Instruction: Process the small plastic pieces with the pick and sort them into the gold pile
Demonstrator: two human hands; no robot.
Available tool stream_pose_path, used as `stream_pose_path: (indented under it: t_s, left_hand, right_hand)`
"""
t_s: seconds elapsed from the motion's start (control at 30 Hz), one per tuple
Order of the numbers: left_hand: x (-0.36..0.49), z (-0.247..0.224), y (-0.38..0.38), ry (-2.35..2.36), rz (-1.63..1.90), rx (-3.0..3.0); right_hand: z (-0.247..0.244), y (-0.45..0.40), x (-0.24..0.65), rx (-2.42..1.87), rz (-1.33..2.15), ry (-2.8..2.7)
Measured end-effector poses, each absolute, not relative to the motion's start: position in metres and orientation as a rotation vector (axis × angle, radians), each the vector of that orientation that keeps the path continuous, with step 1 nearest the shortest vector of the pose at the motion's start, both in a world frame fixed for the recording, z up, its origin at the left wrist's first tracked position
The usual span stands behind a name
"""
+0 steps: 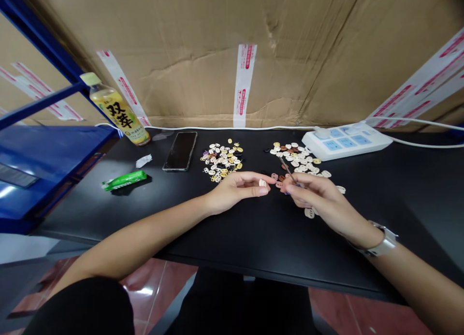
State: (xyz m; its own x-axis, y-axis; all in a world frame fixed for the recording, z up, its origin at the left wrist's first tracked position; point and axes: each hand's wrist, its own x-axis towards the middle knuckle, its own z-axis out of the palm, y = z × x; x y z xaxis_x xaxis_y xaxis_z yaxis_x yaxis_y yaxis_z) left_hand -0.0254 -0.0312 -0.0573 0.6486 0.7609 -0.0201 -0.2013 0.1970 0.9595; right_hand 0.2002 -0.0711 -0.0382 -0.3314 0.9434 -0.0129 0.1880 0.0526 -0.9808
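Note:
Between thumb and fingers, my left hand (237, 189) pinches a small cream oval piece (262, 183). My right hand (319, 195) is closed on a thin metal rod-like tool (286, 167), whose shaft slants up and to the left; a bit of purple shows at the fingers, and the exact kind is unclear. Small flat oval pieces with holes, mostly white with some yellow and brown, form a loose pile (300, 167) behind my right hand. Some pinkish pieces (278, 184) lie between the hands. A second pile (223, 162) of white, yellow and black pieces sits beyond my left hand.
A black phone (180, 151), a green wrapper pack (125, 180), a crumpled white scrap (144, 161) and a yellow drink bottle (118, 110) are on the left. A white power strip (346, 140) with a cable stands at the back right. Cardboard (195, 59) walls the rear of the black table (232, 243).

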Motion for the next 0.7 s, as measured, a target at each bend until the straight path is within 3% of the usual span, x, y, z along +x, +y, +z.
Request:
stream_pose_path:
  t_s: [0.23, 0.43, 0.7]
  left_hand:
    - [-0.025, -0.060, -0.031, 0.460, 0.756, 1.059]
    - [-0.026, -0.057, -0.029, 0.446, 0.747, 1.022]
    - [-0.029, -0.058, -0.026, 0.455, 0.783, 0.989]
  right_hand:
    - [-0.039, -0.074, 0.204, -1.173, 1.187, -1.614]
    - [-0.025, -0.077, 0.211, -1.252, 0.723, -1.939]
    - [-0.024, -0.077, 0.217, -1.208, 0.564, -2.066]
